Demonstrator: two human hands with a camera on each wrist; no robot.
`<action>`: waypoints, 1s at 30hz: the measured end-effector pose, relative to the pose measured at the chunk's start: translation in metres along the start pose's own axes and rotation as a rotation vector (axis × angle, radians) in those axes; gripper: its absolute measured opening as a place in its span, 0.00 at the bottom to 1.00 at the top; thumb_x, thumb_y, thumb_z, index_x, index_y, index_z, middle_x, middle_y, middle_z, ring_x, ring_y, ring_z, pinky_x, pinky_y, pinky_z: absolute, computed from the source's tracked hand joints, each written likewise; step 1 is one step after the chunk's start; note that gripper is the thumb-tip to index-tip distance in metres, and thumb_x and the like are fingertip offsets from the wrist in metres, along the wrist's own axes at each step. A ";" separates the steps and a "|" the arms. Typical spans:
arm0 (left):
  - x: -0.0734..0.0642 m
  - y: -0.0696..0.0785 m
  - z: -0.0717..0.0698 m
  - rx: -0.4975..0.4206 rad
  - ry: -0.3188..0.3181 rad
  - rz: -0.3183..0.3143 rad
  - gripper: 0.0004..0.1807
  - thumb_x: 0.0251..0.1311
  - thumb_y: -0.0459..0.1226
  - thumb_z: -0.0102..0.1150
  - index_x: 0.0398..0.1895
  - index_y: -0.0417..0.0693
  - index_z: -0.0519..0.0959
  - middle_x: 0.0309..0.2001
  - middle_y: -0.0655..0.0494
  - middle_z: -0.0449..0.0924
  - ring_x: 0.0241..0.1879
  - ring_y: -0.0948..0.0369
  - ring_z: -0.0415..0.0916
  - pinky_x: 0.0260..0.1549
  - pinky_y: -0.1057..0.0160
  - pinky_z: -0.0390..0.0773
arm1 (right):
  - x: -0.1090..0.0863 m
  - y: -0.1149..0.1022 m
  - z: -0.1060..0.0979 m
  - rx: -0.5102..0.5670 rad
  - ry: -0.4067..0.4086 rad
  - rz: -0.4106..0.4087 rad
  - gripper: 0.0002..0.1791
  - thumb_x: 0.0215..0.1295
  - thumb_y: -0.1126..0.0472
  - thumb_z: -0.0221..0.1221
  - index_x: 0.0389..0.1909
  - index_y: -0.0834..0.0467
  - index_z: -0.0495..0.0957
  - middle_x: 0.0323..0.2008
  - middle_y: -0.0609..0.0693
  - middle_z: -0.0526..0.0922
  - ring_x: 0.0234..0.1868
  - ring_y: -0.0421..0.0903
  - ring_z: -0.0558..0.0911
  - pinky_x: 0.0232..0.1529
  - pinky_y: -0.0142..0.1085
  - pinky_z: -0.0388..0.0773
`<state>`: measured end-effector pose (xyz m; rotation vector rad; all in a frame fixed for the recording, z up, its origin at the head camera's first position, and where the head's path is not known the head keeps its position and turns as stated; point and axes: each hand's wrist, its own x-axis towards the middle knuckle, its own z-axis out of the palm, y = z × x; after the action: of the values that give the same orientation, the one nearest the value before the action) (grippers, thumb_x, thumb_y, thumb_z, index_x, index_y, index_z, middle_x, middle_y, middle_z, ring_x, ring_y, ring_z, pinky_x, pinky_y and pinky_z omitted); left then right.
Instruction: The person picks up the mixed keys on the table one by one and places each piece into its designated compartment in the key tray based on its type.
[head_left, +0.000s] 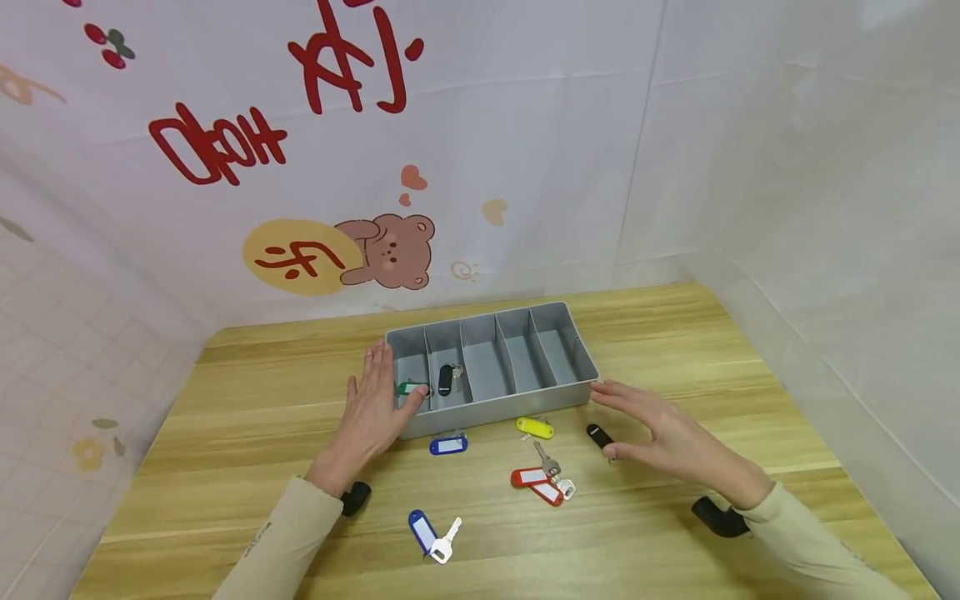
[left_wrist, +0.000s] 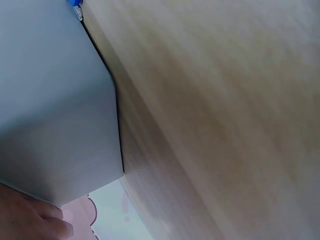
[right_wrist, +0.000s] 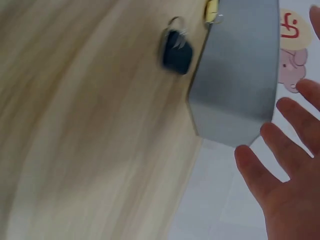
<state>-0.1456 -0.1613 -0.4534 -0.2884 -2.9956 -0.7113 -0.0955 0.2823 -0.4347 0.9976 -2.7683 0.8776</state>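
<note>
A grey divided tray (head_left: 502, 408) stands towards the back of the table. My left hand (head_left: 371, 408) lies with extended fingers along its left end, the thumb over the front rim. Near the tray's front right corner my right hand (head_left: 660, 429) is spread and holds nothing; whether its fingertips touch the corner I cannot tell. In the leftmost compartment is a green key tag (head_left: 408, 387), and a black key tag (head_left: 446, 380) with a key lies in the second. Under the right thumb, on the table, lies another black key tag (head_left: 598, 435), blurred in the right wrist view.
In front of the tray lie a blue key tag (head_left: 448, 446) and a yellow key tag (head_left: 535, 428). Two red key tags (head_left: 529, 477) with keys overlap nearby. Closer to me is another blue key tag (head_left: 422, 531) with a key. A printed wall sheet (head_left: 555, 167) hangs behind the table.
</note>
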 end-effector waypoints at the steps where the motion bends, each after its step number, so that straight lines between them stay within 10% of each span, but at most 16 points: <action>1: 0.000 0.000 0.000 0.001 0.000 0.000 0.56 0.71 0.65 0.47 0.82 0.32 0.40 0.83 0.38 0.34 0.82 0.41 0.34 0.70 0.24 0.43 | -0.001 0.001 0.000 -0.009 -0.010 -0.009 0.40 0.61 0.48 0.73 0.72 0.57 0.73 0.74 0.56 0.71 0.73 0.59 0.70 0.72 0.24 0.52; 12: 0.000 0.002 -0.003 0.000 -0.006 -0.013 0.56 0.72 0.65 0.46 0.82 0.31 0.39 0.83 0.35 0.35 0.82 0.41 0.34 0.70 0.25 0.43 | -0.007 0.014 0.006 -0.029 -0.184 0.014 0.40 0.61 0.50 0.74 0.73 0.55 0.73 0.73 0.50 0.72 0.74 0.58 0.69 0.68 0.57 0.67; 30: -0.001 0.001 -0.002 -0.007 -0.016 -0.020 0.57 0.71 0.65 0.46 0.82 0.32 0.38 0.83 0.35 0.35 0.82 0.41 0.34 0.70 0.26 0.44 | -0.012 0.029 0.018 -0.111 -0.205 -0.100 0.27 0.63 0.50 0.72 0.61 0.55 0.83 0.65 0.48 0.80 0.64 0.52 0.79 0.60 0.52 0.77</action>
<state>-0.1447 -0.1610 -0.4511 -0.2664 -3.0161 -0.7252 -0.1012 0.2975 -0.4670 1.2588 -2.8633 0.6331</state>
